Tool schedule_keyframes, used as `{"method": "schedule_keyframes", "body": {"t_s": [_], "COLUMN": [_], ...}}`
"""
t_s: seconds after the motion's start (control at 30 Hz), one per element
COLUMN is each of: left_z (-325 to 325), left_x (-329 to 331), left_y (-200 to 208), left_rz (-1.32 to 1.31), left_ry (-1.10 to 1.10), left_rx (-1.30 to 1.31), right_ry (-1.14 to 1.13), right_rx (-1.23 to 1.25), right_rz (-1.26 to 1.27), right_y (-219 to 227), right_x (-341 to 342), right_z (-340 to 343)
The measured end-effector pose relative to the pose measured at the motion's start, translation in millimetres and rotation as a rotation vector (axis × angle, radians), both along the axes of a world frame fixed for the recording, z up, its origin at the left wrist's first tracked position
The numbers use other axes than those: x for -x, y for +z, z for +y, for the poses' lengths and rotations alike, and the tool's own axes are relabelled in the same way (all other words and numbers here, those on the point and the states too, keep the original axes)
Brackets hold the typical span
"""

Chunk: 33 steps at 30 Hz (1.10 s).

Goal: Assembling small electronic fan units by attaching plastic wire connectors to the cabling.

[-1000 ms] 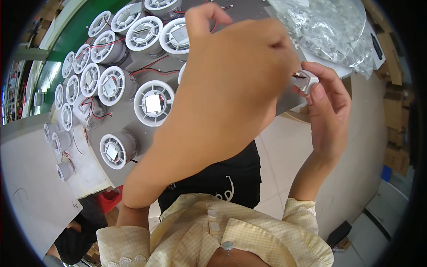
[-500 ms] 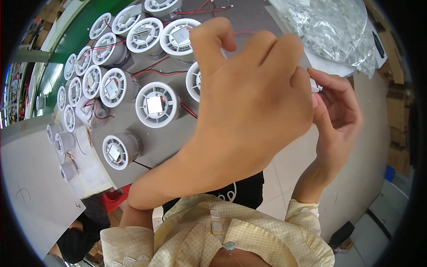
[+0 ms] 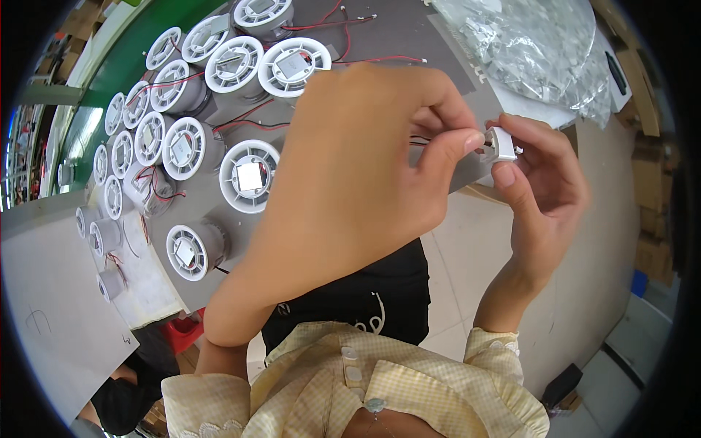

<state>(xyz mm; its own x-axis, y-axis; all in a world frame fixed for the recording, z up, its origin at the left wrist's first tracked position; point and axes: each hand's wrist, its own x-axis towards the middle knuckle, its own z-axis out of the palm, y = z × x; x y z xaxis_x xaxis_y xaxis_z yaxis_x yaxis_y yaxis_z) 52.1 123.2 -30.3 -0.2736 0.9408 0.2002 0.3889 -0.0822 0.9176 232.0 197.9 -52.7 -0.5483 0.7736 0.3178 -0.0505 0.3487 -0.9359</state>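
My right hand (image 3: 546,171) grips a small white box-shaped plastic part (image 3: 502,144) between thumb and fingers, and a tiny white piece sticks out of its right side. Close against the part's left side, my left hand (image 3: 365,160) pinches thumb and forefinger together on thin wires (image 3: 419,140). A short dark and red stretch of wire shows between the fingertips and the part. Whether the wire end sits inside the part cannot be made out. The back of my left hand covers some of the round white lamp-like units (image 3: 250,176) on the grey table (image 3: 409,36).
Several more round white units (image 3: 295,67) with red and black leads stand in rows at the left and far side. A clear plastic bag (image 3: 533,51) of small pieces lies at the far right. A red stool (image 3: 182,332) and another person's dark clothing (image 3: 124,398) show lower left.
My left hand has turned and dropped, bringing its pinched thumb and forefinger to the white part. The part, mostly hidden before, now shows. My right hand has barely moved.
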Motion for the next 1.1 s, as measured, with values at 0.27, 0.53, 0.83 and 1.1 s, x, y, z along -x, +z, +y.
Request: {"method": "schedule_keyframes", "body": {"t_s": [0.27, 0.53, 0.83, 1.1], "left_z": [1, 1, -4, -5], "left_x": [-5, -1, -2, -15], "left_y": [-1, -7, -23, -21], "left_rz": [0.356, 0.361, 0.703, 0.955], "left_ry": [0.031, -0.005, -0.046, 0.104], "left_rx": [-0.031, -0.058, -0.035, -0.020], "right_ry": [-0.068, 0.062, -0.024, -0.067], "right_rx": [-0.006, -0.164, -0.349, -0.394], "right_rz": [-0.052, -0.087, -0.283, -0.361], "right_y": [2, -4, -7, -14], "right_x": [5, -2, -3, 4], "right_z": [-4, 6, 10, 3]}}
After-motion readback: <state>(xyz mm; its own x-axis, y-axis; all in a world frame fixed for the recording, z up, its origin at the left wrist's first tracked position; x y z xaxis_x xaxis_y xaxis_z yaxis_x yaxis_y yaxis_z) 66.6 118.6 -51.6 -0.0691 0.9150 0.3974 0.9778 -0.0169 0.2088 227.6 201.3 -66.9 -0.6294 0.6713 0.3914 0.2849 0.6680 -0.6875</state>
